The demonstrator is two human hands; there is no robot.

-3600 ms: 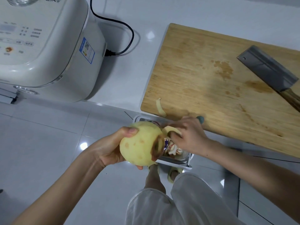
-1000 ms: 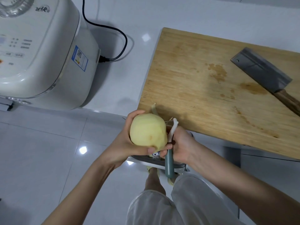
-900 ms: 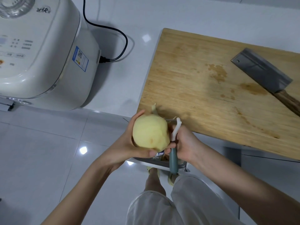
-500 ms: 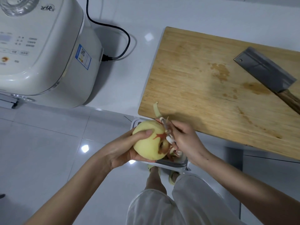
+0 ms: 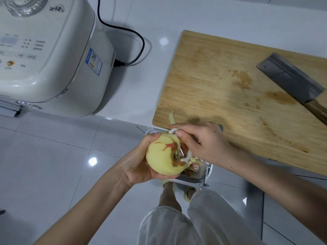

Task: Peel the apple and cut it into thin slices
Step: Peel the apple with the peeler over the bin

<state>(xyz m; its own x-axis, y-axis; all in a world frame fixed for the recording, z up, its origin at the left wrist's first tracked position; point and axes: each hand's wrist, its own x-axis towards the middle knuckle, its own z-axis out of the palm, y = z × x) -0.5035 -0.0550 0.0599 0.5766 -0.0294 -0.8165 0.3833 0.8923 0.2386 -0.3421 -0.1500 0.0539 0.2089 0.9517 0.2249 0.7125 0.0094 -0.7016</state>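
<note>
Apple [image 5: 162, 156] in left hand [image 5: 138, 167], peeler [image 5: 184, 156] seemingly touching

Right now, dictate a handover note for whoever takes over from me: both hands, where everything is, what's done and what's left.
Left hand: holds the apple over the bin, off the counter's edge.
Right hand: grips the peeler, blade against the apple's end.
Board: on the counter, a peel strip at its near edge; the cleaver lies at its far right.
Done: the apple is mostly peeled.
Left: streaks of red skin around that end, then slicing thin on the board; no cut is visible yet.
</note>
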